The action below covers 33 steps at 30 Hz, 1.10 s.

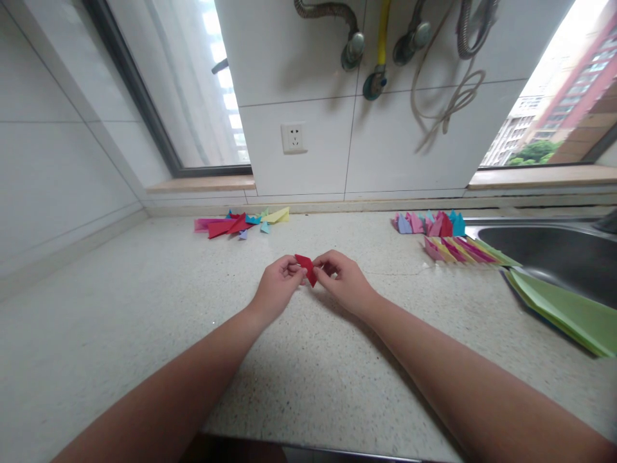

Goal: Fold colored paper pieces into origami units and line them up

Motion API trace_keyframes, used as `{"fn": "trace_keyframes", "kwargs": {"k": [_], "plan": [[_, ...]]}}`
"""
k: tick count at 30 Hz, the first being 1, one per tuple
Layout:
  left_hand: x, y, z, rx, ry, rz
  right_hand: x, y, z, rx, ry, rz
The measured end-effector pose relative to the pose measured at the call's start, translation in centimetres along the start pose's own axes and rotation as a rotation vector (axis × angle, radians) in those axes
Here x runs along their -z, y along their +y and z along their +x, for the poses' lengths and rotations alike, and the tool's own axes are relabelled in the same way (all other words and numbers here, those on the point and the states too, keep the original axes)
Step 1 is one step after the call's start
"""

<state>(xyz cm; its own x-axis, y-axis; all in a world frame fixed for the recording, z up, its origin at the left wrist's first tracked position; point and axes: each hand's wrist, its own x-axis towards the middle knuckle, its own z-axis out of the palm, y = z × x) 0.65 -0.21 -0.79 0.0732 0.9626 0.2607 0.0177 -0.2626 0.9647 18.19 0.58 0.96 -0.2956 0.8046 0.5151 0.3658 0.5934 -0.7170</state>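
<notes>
A small piece of folded red paper (307, 267) is held just above the countertop, in the middle of the view. My left hand (281, 281) pinches its left side between thumb and fingers. On the other side, my right hand (343, 280) grips the right edge with thumb and forefinger. Part of the paper is hidden behind the fingertips. Beyond my left hand lies a loose pile of folded coloured paper (226, 226) in red, pink, blue and yellow. Folded paper pieces (429, 224) in pink, purple, red and blue stand in a row at the back right.
A row of folded pink and yellow papers (460, 251) lies by the steel sink (544, 247). Green paper sheets (569, 312) overlap the sink's front edge. The speckled countertop (144, 302) meets a tiled wall with a socket (294, 138), hoses and valves.
</notes>
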Motion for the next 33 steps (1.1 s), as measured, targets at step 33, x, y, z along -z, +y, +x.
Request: {"fn": "trace_keyframes", "kwargs": {"k": [33], "plan": [[1.2,1.9,-0.3,-0.642,-0.139,0.864,1.6,0.0,0.3,0.409,-0.056,-0.668]]}}
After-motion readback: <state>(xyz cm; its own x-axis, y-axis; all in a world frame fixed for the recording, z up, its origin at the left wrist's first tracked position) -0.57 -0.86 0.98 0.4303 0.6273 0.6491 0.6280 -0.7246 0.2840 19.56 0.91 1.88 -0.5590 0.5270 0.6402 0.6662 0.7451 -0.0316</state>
